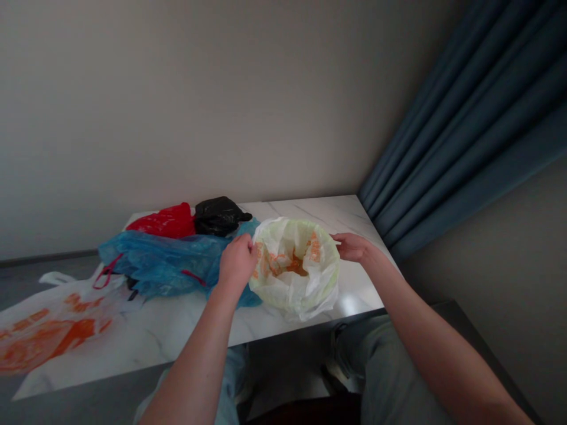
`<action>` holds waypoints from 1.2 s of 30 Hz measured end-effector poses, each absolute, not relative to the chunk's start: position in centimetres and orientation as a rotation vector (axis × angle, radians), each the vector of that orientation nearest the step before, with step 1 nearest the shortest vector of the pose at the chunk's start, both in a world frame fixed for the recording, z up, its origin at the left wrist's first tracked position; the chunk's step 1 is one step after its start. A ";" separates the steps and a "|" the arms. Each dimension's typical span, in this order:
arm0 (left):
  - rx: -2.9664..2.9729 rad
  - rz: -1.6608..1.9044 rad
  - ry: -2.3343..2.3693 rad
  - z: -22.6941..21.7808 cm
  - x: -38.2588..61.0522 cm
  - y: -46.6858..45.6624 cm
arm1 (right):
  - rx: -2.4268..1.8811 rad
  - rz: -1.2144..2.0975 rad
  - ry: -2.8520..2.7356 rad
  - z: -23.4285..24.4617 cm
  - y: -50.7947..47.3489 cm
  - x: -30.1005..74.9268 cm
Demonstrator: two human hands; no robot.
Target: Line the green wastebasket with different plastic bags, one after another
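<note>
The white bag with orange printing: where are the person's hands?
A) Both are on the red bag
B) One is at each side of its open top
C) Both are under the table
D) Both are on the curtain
B: the left hand holds the left edge of the white bag with orange printing, and the right hand holds its right edge, with the bag's open top between them.

My left hand (237,262) is curled, knuckles up, and my right hand (354,248) reaches in from the other side, its fingers pinched and pointing left. My bare left forearm (190,360) and right forearm (443,348) angle inward.
</note>
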State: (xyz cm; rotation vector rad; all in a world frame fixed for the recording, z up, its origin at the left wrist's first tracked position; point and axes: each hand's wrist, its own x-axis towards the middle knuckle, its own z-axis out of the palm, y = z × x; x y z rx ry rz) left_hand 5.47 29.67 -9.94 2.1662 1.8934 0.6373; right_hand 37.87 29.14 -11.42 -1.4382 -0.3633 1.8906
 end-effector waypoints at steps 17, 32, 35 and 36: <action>0.921 0.634 1.452 -10.2 4.4 29.8 | -1.408 1.282 -0.314 -12.8 30.1 36.4; 1.077 0.737 1.498 -9.6 4.8 29.9 | -1.250 0.901 -0.619 -10.6 29.4 35.0; 1.545 0.719 1.716 -10.4 5.0 30.1 | -1.170 1.026 -0.595 -10.4 29.4 34.4; 1.698 0.708 1.759 -10.5 5.2 30.1 | -1.144 1.073 -0.600 -10.3 29.3 34.2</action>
